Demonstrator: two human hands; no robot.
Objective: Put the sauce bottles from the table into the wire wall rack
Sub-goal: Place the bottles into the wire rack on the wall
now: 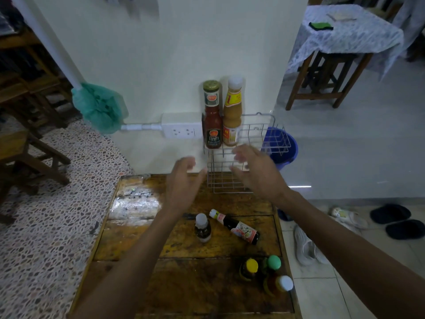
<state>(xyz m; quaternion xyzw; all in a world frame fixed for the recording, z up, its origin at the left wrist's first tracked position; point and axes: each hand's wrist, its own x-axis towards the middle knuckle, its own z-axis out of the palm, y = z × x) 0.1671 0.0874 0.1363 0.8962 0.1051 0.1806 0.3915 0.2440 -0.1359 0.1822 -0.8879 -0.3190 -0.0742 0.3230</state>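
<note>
1. Right now both of your hands hold nothing. Your left hand [182, 180] is raised in front of the wire wall rack [247, 155] with its fingers loosely spread and its palm turned inward.
2. Your right hand [255, 172] mirrors it on the other side, fingers relaxed and apart and blurred at the tips. It overlaps the lower tier of the rack in this view; you cannot tell whether it touches the wire.
3. Just above your hands, two bottles stand upright on the left of the rack's upper tier, side by side: a red sauce bottle [212, 116] with a gold cap and an orange sauce bottle [232, 111] with a white cap.
4. Below your wrists, on the wooden table [142, 238], a small dark bottle [202, 227] with a white cap stands upright. Just beside it, a dark bottle with a red label [235, 226] lies on its side, neck pointing up and to the left.
5. Near the table's right front corner three more bottles stand close together: a yellow-capped bottle [249, 269], a green-capped bottle [272, 263] and a white-capped bottle [279, 285].
6. Further out, a white power socket [181, 128] sits on the wall left of the rack, and a blue bucket [284, 146] stands on the floor behind the rack's right end.
7. Shoes [391, 214] lie on the tiles right of the table.
</note>
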